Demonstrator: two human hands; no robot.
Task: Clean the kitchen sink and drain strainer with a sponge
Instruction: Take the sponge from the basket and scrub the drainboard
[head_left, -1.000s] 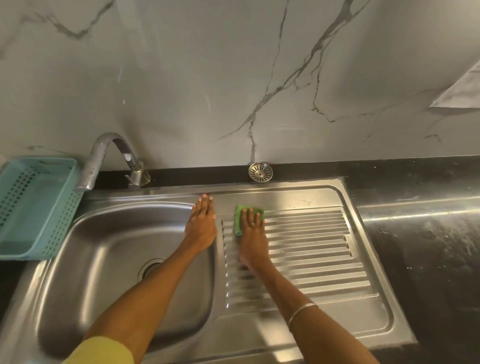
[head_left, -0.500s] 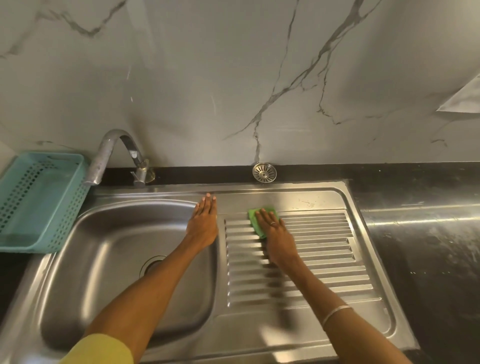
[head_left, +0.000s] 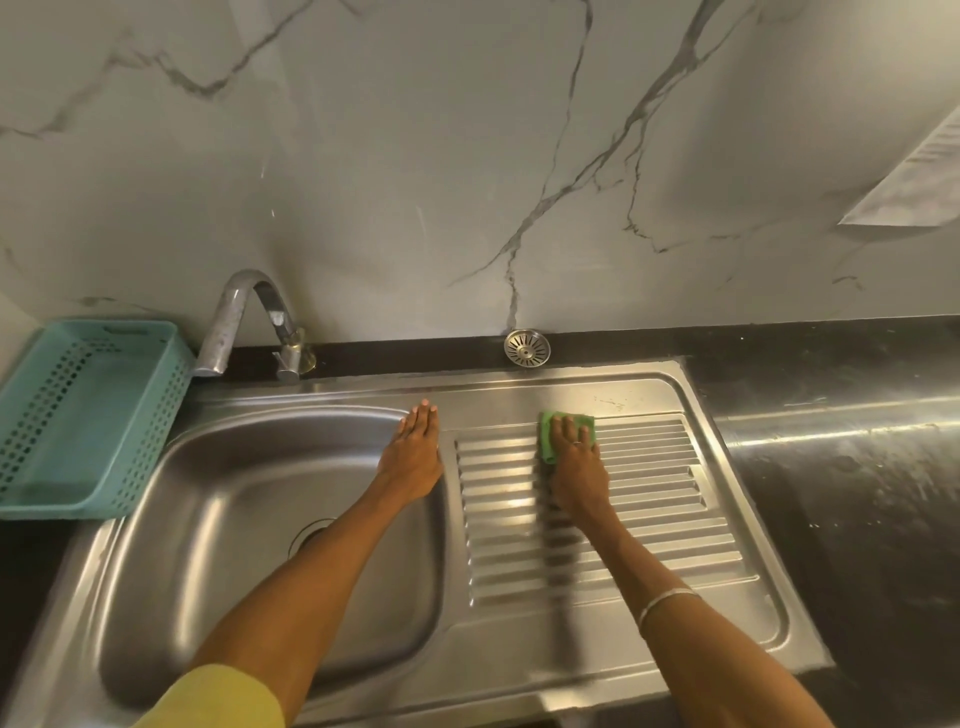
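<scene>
Pressing flat on the green rectangular sponge (head_left: 567, 434), my right hand (head_left: 576, 467) has straight fingers laid over it, not curled round it; the grip is released, a push rather than a hold. Sponge sits at the far edge of the ribbed draining board (head_left: 649, 499), at the top of the grooves, toward their left half. A ring shows on one finger; a thin pale bangle (head_left: 665, 605) circles the right forearm.

My left hand (head_left: 413, 457) rests palm down, fingers straight and together, on the flat steel strip between the basin and the draining board. Grip released, nothing held. A yellow sleeve (head_left: 218, 699) shows at the bottom edge on that arm.

Stainless steel kitchen sink (head_left: 208, 545): oval basin on the left, drain opening (head_left: 306, 535) partly hidden behind the left forearm. The round metal drain strainer (head_left: 527, 348) is out of the basin, lying on the dark ledge behind the sink, against the foot of the wall, well apart from the sponge.

Curved metal tap (head_left: 244, 317) stands behind the basin's far rim, spout toward the left. Teal perforated plastic basket (head_left: 78, 415) sits just left of the sink, near the tap's spout. Dark stone surface (head_left: 857, 493) extends right of the sink, streaked with pale smears. Grey-veined marble wall (head_left: 467, 156) behind.
</scene>
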